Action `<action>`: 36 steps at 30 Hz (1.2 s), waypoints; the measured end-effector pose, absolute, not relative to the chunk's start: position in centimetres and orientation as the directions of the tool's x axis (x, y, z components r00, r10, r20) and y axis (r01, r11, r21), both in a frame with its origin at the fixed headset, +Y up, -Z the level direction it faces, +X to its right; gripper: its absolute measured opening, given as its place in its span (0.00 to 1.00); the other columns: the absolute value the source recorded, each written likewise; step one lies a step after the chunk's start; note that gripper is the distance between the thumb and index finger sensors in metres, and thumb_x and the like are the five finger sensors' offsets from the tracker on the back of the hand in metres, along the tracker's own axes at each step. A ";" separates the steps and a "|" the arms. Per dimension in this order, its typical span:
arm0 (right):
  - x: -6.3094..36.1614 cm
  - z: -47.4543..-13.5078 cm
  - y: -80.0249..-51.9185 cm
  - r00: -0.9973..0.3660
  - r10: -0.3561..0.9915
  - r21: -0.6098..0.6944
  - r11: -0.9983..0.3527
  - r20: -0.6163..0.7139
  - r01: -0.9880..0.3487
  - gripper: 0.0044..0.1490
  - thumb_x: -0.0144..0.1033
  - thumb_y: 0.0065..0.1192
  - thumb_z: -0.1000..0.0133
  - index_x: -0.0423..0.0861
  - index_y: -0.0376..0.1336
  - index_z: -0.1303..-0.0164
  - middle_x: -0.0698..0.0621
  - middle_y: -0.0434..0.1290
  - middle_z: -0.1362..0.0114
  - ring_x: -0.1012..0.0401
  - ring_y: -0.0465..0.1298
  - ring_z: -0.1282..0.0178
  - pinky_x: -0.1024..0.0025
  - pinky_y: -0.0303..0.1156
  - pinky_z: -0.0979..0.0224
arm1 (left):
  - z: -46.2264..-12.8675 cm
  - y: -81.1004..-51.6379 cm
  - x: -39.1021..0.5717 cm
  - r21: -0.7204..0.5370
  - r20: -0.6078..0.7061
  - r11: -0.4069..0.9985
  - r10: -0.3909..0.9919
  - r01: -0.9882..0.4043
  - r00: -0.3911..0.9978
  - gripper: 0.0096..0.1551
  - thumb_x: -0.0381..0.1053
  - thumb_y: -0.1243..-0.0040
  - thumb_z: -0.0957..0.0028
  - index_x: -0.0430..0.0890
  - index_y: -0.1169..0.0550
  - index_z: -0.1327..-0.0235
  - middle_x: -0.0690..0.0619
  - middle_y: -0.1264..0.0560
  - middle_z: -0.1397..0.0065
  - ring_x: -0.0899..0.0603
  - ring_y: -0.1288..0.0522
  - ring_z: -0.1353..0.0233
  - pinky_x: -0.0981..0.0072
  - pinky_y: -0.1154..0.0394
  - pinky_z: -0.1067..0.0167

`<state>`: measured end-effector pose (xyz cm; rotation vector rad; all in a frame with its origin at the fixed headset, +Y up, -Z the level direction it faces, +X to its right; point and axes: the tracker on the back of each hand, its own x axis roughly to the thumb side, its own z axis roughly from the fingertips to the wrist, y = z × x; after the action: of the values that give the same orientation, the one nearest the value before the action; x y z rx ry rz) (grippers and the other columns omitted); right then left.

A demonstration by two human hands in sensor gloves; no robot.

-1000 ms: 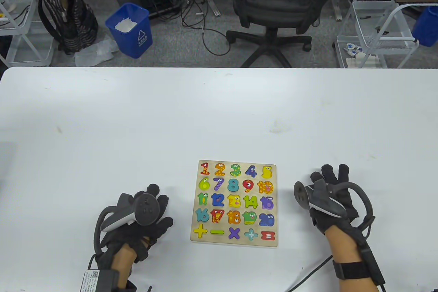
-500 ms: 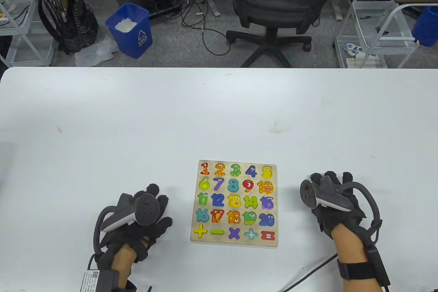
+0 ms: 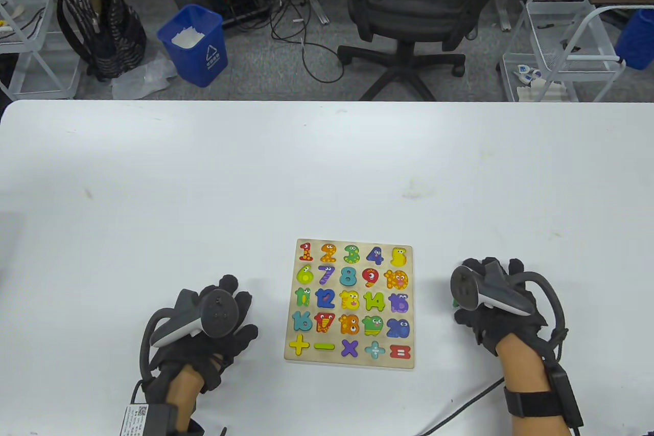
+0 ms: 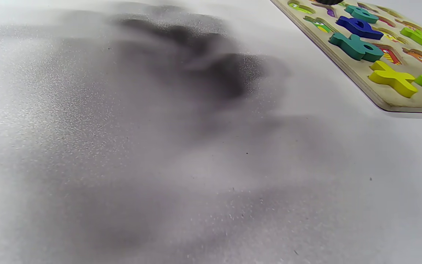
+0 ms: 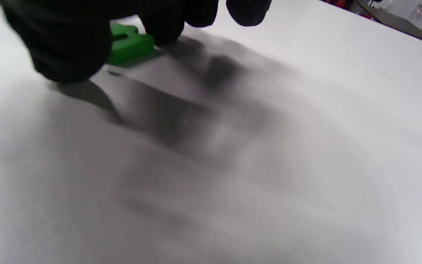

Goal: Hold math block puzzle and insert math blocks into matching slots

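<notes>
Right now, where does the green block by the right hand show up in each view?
Table view: a sliver of the green block shows at the left edge of the right hand, right of the puzzle board.
Left wrist view: not in it.
Right wrist view: upper left, green block on the table under the gloved fingers.
Shared landmark: the white table.

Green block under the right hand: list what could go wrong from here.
1. The right hand covers the green block with curled fingers; the grip is half hidden, so the block may slip as it lifts.
2. The left hand lies beside the puzzle board, not on it, so the board may slide during insertion.
3. Every slot looks filled in the table view, so the block may have no matching slot.
</notes>
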<state>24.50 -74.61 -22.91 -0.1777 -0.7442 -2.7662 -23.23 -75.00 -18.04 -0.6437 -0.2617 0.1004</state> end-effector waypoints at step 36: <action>10.5 -22.2 -70.1 -0.853 -0.100 0.083 -0.983 0.512 0.165 0.42 0.60 0.59 0.43 0.45 0.58 0.26 0.50 0.48 0.11 0.42 0.48 0.13 0.28 0.42 0.20 | -18.1 -74.6 -24.6 -0.557 0.151 0.825 0.215 -0.096 0.965 0.44 0.75 0.66 0.40 0.61 0.60 0.17 0.58 0.76 0.18 0.36 0.64 0.14 0.34 0.58 0.23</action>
<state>10.53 -70.12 -22.22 -0.7894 -0.1862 -2.8923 -24.59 -74.60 -18.10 -0.5787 -0.2120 0.1666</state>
